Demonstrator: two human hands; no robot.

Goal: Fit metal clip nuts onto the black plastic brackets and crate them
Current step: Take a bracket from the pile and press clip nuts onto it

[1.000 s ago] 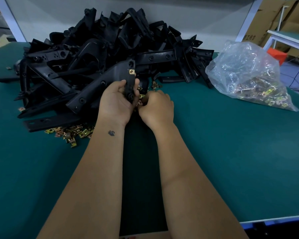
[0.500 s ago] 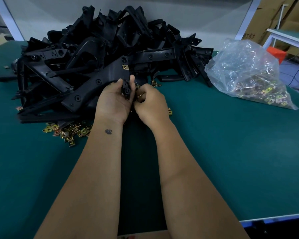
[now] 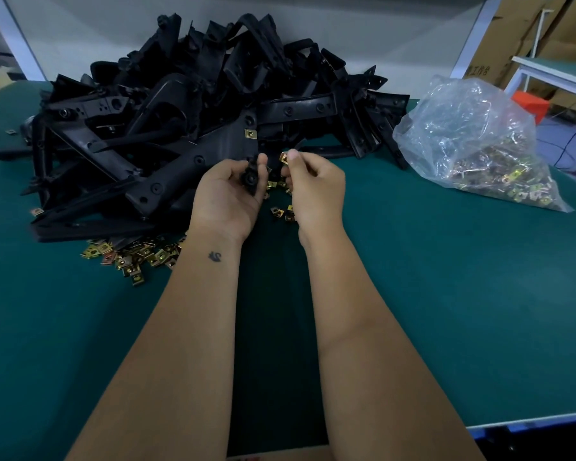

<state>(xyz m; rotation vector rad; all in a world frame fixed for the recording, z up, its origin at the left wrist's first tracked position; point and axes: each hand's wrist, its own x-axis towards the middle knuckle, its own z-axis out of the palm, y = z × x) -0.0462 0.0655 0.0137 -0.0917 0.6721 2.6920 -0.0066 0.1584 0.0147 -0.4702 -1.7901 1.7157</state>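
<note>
My left hand (image 3: 228, 191) grips the near end of a long black plastic bracket (image 3: 193, 161) that slants up and left over the heap. One brass clip nut (image 3: 250, 133) sits on the bracket's upper edge. My right hand (image 3: 313, 188) pinches another clip nut (image 3: 283, 158) between thumb and fingers, just right of the bracket end and apart from it. Loose clip nuts (image 3: 281, 212) lie on the mat under my hands. A larger scatter of clip nuts (image 3: 133, 256) lies left of my left wrist.
A big heap of black brackets (image 3: 213, 78) fills the back left of the green mat (image 3: 446, 277). A clear plastic bag of clip nuts (image 3: 476, 144) lies at the right. Cardboard boxes (image 3: 526, 38) and a white table frame (image 3: 552, 71) stand beyond the table's right end.
My right hand has drawn away from the bracket end and now holds a clip nut up in the open. The left hand and bracket have barely shifted.
</note>
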